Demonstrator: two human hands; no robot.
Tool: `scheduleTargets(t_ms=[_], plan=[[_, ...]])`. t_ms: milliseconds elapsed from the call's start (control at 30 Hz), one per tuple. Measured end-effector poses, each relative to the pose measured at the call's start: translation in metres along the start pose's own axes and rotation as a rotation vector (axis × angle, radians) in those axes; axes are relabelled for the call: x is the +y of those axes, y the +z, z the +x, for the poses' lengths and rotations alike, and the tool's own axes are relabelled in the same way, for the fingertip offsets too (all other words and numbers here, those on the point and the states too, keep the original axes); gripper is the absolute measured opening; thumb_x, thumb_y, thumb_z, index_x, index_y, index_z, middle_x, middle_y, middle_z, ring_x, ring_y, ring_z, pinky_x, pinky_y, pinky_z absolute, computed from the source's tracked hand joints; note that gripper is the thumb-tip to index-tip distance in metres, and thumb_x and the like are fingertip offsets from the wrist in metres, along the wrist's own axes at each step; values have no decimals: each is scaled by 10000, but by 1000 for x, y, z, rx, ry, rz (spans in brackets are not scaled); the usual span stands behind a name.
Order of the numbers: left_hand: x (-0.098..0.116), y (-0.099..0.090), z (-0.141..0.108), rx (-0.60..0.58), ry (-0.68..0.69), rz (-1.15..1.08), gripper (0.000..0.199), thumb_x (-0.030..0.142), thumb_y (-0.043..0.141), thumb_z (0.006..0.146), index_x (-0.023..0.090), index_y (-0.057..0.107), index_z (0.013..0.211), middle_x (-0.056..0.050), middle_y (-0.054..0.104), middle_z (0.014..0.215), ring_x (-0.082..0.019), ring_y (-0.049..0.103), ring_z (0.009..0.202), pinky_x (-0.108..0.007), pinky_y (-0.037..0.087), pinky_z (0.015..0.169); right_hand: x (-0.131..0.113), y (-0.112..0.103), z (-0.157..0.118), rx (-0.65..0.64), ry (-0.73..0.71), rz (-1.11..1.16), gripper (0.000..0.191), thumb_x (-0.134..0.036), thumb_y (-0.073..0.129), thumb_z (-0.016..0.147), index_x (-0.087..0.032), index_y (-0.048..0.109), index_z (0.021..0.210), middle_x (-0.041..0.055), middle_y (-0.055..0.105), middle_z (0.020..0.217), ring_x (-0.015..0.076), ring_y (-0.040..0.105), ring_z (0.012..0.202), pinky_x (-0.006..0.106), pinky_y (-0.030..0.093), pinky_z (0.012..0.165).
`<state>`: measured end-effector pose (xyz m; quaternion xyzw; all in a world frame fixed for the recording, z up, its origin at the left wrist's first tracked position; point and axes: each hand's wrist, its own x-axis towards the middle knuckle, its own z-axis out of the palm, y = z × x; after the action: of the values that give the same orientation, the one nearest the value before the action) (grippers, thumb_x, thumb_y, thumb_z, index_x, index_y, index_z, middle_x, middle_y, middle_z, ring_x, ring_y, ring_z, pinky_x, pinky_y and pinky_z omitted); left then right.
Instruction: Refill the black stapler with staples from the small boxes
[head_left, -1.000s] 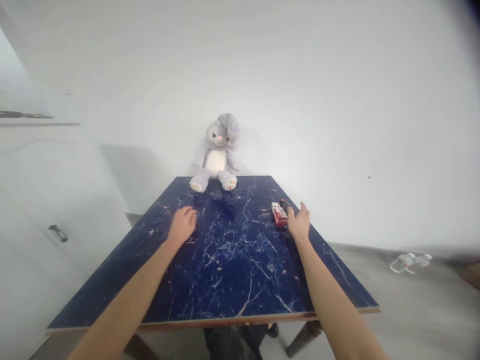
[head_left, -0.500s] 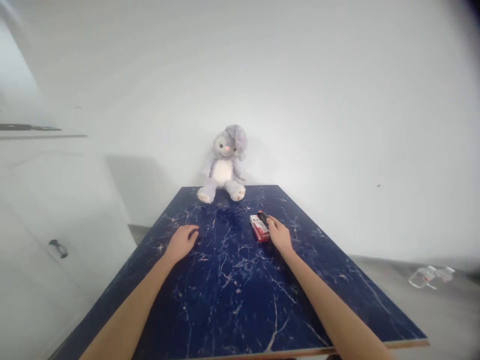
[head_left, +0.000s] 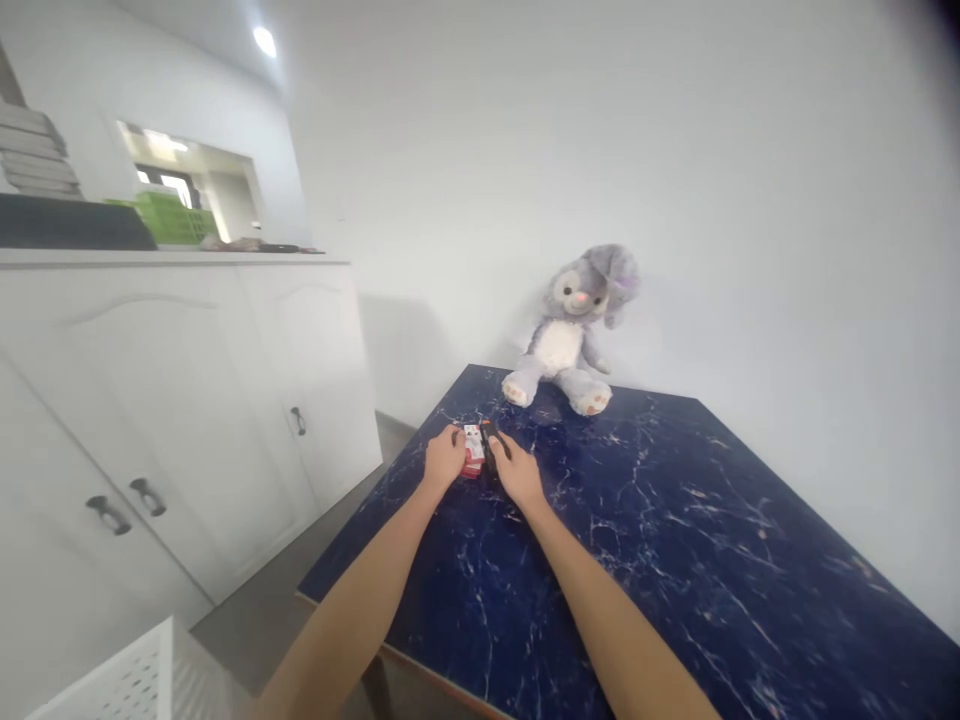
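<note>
A small red-and-white box [head_left: 473, 452] lies on the blue marble-patterned table [head_left: 637, 520], between my two hands. At its left side is my left hand [head_left: 445, 456], fingers curled against the box's edge. My right hand [head_left: 519, 470] is closed around a slim black object with an orange end [head_left: 489, 445], held along the right side of the box. Its exact kind is too small to make out. Behind my hands, a grey plush toy [head_left: 562, 340] with a white belly sits at the table's far edge, leaning on the wall.
To the left stands a white cabinet [head_left: 247, 400] with dark handles. On top of it are a green basket [head_left: 172, 218] and a stack of white items [head_left: 36, 150]. A white perforated container [head_left: 124, 680] is at the lower left, beside the table.
The view has turned left, bringing the cabinet in. My left hand has moved in from its place apart on the table to the box. My right hand still holds the black object.
</note>
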<state>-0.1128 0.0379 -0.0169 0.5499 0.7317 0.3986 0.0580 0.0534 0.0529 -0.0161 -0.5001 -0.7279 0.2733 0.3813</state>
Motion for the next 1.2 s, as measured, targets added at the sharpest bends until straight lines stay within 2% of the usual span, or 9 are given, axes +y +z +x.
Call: scheduleTargets(t_ms=[100, 267, 367, 467, 600, 667, 767, 900, 1200], plan=[[1, 2, -2, -24, 7, -15, 234, 307, 473, 962, 225, 688, 1008, -66, 756, 949, -209, 702, 915, -279, 482, 821, 8, -3, 0, -104, -45, 42, 600, -568, 507, 934, -240, 488, 1436, 82, 669, 1253, 248, 636, 1165, 369, 462, 1016], [-2, 3, 4, -21, 21, -20, 239, 323, 483, 951, 191, 674, 1007, -108, 739, 961, -250, 691, 939, -358, 489, 874, 8, 2, -9, -109, -114, -37, 1194, -530, 751, 747, -141, 4, 1593, 207, 567, 1358, 321, 626, 1163, 422, 493, 963], [-5, 4, 10, 13, 68, -13, 327, 353, 462, 964, 166, 631, 1173, -161, 681, 1184, -275, 612, 1156, -431, 417, 1025, 7, 7, -12, -63, -171, -66, 1193, -435, 730, 759, -161, -84, 1587, 229, 422, 1486, 331, 581, 1230, 435, 485, 982], [-7, 7, 15, -38, 165, -27, 404, 392, 471, 969, 201, 581, 1307, -128, 591, 1372, -259, 491, 1324, -431, 336, 1120, 9, 6, -11, -96, -213, -66, 1122, -366, 694, 762, -174, -34, 1593, 215, 384, 1517, 316, 577, 1232, 426, 481, 993], [-11, 11, 17, -91, 207, -55, 419, 391, 368, 1008, 199, 613, 1289, -120, 632, 1299, -235, 553, 1247, -398, 386, 1089, 11, 3, -9, -200, -206, -23, 1124, -283, 669, 742, -168, -62, 1588, 182, 571, 1342, 265, 666, 1026, 396, 520, 909], [-14, 11, 17, -72, 204, -61, 446, 376, 339, 1016, 173, 583, 1330, -147, 590, 1342, -240, 527, 1277, -415, 361, 1112, 10, 1, -9, -177, -253, -16, 1100, -256, 665, 727, -146, -11, 1588, 177, 576, 1319, 266, 641, 1057, 401, 511, 929], [-15, 12, 17, -87, 266, -71, 431, 347, 396, 1003, 204, 540, 1384, -121, 475, 1481, -230, 405, 1393, -418, 271, 1173, 7, -1, -15, 45, -388, -30, 840, -270, 663, 745, -141, 319, 1500, 164, 518, 1348, 277, 538, 1204, 416, 452, 1031], [-12, 12, 15, -139, 369, -81, 380, 279, 418, 991, 232, 585, 1329, -84, 533, 1428, -209, 434, 1365, -406, 293, 1161, 2, -3, -22, 184, -443, -125, 312, -353, 608, 864, -198, 646, 1133, 106, 573, 1111, 248, 570, 1055, 365, 495, 935], [-12, 8, 15, -49, 300, -134, 306, 273, 477, 964, 220, 677, 1189, -88, 619, 1215, -205, 576, 1160, -366, 406, 1089, 10, 3, -18, 76, -433, -244, 282, -335, 582, 905, -244, 706, 1142, 76, 556, 1049, 214, 598, 905, 328, 526, 807]])
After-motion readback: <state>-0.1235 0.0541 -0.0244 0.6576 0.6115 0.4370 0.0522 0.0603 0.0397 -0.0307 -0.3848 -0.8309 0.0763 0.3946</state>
